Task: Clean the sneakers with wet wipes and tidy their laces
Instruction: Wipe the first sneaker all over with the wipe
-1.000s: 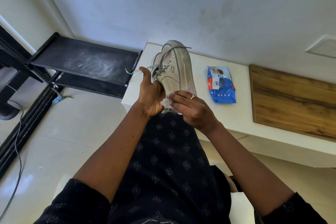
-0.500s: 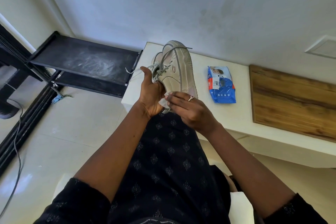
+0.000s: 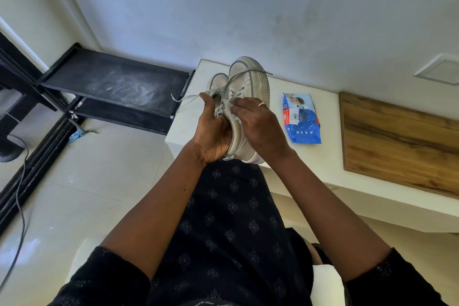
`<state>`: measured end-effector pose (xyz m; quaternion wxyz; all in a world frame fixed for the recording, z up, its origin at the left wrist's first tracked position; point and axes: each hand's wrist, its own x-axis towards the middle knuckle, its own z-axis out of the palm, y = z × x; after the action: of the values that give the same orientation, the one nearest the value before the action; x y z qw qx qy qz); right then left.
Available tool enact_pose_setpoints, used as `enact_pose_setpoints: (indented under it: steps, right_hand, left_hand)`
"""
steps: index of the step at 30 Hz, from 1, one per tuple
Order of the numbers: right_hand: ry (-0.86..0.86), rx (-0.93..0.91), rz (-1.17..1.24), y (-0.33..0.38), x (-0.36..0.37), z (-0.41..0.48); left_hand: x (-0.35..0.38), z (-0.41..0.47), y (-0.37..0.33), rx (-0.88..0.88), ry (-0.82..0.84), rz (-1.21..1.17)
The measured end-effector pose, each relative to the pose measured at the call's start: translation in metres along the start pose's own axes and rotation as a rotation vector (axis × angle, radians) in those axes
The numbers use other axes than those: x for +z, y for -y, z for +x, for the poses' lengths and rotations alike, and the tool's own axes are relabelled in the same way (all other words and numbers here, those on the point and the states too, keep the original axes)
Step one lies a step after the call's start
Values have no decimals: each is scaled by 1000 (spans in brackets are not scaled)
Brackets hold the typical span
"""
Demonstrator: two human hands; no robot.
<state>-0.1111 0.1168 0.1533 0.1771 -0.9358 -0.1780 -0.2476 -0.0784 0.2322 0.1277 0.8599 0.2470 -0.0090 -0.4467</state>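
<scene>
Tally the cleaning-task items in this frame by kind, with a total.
Beige lace-up sneakers: 2
White wet wipe: 1
Blue plastic wipe pack: 1
Total: 4

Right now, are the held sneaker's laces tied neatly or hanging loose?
Loose: a lace loops over the toe of the sneaker, its end sticking free.

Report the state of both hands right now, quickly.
Left hand: grips the raised sneaker, thumb by the laces.
Right hand: fingers laid fairly flat, pressing a wet wipe against the sneaker; thumb hidden.
</scene>
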Motion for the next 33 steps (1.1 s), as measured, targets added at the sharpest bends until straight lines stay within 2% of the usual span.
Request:
enact_pose_setpoints:
  steps: [4, 7, 11, 16, 19, 22, 27, 33]
  right_hand:
    - [18, -100, 10, 1, -3, -6]
    - [28, -23, 9, -13, -1, -4]
    - [47, 36, -152, -28, -4, 4]
    - [-14, 169, -318, -31, -5, 9]
    - [-25, 268, -258, -23, -1, 5]
    - [-79, 284, -169, -9, -2, -1]
    - [-141, 222, -64, 2, 0, -18]
    - [-139, 23, 46, -4, -1, -31]
  left_hand:
    - [-2, -1, 1, -8, 11, -11]
    - [-2, -1, 5, -23, -3, 17]
    - [4, -1, 5, -4, -34, 93]
    - [15, 0, 2, -34, -34, 203]
    - [18, 2, 0, -59, -39, 246]
    - [16, 4, -2, -72, -32, 246]
    - [14, 6, -2, -64, -4, 203]
    - [16, 4, 0, -51, 18, 151]
